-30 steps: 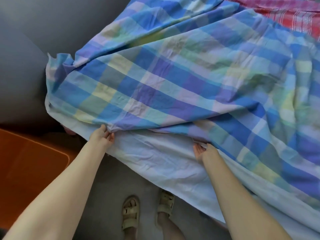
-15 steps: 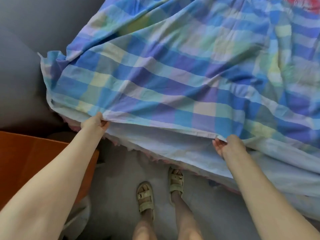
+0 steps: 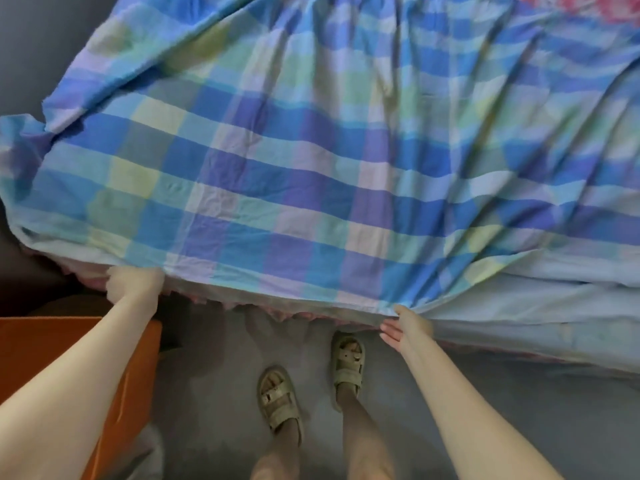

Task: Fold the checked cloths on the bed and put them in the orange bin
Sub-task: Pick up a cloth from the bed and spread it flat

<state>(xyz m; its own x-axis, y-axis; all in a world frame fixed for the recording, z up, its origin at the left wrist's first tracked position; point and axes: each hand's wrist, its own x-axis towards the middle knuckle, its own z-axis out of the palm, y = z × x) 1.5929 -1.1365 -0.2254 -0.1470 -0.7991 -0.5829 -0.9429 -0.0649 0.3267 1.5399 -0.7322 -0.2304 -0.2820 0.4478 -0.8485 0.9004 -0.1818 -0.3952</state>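
Across the bed (image 3: 540, 306), the cloth (image 3: 311, 168) lay spread, its near hem hanging over the edge. Left hand (image 3: 133, 285) gripped that hem toward the left corner; right hand (image 3: 407, 327) pinched it farther right. The bin (image 3: 69, 344) stood on the floor, partly under the left forearm.

Bed (image 3: 540, 336) is wearing pale blue sheet (image 3: 519, 292); blue checked cloth (image 3: 311, 168) is lying spread over it, hem overhanging near edge. Red cloth (image 3: 588, 8) is lying far right, blurred. Orange bin (image 3: 52, 337) and sandalled feet (image 3: 278, 400) are standing on grey floor (image 3: 214, 375).
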